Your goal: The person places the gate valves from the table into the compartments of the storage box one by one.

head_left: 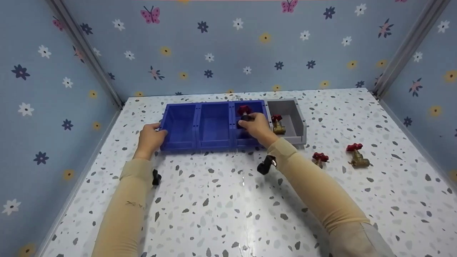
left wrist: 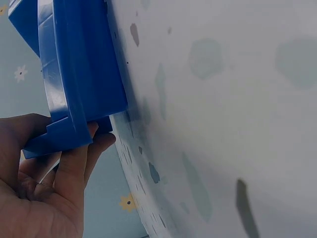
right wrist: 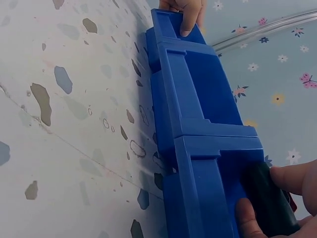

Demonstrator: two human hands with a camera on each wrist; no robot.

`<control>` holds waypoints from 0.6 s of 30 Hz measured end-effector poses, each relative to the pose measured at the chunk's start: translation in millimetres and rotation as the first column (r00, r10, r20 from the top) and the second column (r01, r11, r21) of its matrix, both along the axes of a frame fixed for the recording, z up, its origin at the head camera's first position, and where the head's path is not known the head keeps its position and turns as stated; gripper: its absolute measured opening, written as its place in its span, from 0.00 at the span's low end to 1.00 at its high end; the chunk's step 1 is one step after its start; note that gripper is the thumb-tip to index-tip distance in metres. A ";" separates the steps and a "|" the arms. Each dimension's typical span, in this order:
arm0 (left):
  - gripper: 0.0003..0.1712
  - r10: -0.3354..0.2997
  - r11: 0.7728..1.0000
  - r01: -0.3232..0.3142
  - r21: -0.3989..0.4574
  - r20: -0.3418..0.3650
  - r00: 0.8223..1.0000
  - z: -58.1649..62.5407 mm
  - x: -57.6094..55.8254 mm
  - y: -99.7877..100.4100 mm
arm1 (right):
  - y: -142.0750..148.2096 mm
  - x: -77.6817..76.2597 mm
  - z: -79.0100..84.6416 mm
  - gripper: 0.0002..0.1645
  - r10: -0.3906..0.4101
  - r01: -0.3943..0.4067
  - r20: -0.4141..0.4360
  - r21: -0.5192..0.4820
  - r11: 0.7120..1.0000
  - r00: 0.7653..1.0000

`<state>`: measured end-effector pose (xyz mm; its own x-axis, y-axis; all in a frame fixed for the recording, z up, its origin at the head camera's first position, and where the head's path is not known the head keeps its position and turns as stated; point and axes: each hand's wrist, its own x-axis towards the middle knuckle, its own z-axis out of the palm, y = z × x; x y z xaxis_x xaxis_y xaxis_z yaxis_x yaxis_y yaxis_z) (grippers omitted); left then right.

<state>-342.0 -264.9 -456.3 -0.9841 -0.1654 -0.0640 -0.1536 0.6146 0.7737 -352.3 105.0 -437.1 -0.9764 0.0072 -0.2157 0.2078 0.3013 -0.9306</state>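
Note:
Three blue bins and a grey bin [head_left: 299, 121] stand joined in a row. My left hand [head_left: 149, 140] grips the outer side wall of the leftmost blue bin [head_left: 180, 125]; in the left wrist view, thumb and fingers wrap around its corner [left wrist: 74, 129]. Inside the third blue bin [head_left: 250, 142], my right hand [head_left: 257, 127] holds a valve with a red handwheel [head_left: 244, 109] and a dark body. The right wrist view has that dark cylindrical body [right wrist: 270, 201] pinched between thumb and fingers. The hand hides part of it.
A brass valve with a red handwheel [head_left: 279, 126] sits in the grey bin. Another brass valve [head_left: 359, 160] stands on the speckled table at right; a further red-wheeled valve [head_left: 320, 157] is partly hidden by my right forearm. Flower-patterned walls [head_left: 228, 46] enclose the table.

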 end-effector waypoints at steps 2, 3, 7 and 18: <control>0.33 0.000 1.000 0.000 -0.001 -0.002 1.000 0.6 -0.1 0.2 | -0.6 -1.2 -0.8 0.42 0.001 -0.001 0.009 -0.003 1.000 1.000; 0.33 0.000 1.000 0.000 -0.002 -0.004 1.000 0.9 0.0 0.3 | -0.8 -1.6 -1.3 0.42 0.004 -0.003 0.012 -0.006 1.000 1.000; 0.34 0.007 1.000 -0.007 -0.008 0.001 1.000 1.6 0.4 0.1 | -1.8 -2.8 -4.1 0.41 0.017 -0.017 0.017 -0.009 1.000 1.000; 0.34 0.007 1.000 -0.007 -0.014 -0.001 1.000 1.3 2.3 1.2 | -2.5 -3.8 -9.2 0.38 0.031 -0.032 0.007 0.029 0.999 0.999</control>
<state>-339.8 -263.6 -455.0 -0.9830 -0.1731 -0.0608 -0.1573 0.6244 0.7651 -356.1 102.5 -446.3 -0.9748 -0.0171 -0.2222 0.2038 0.3349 -0.9199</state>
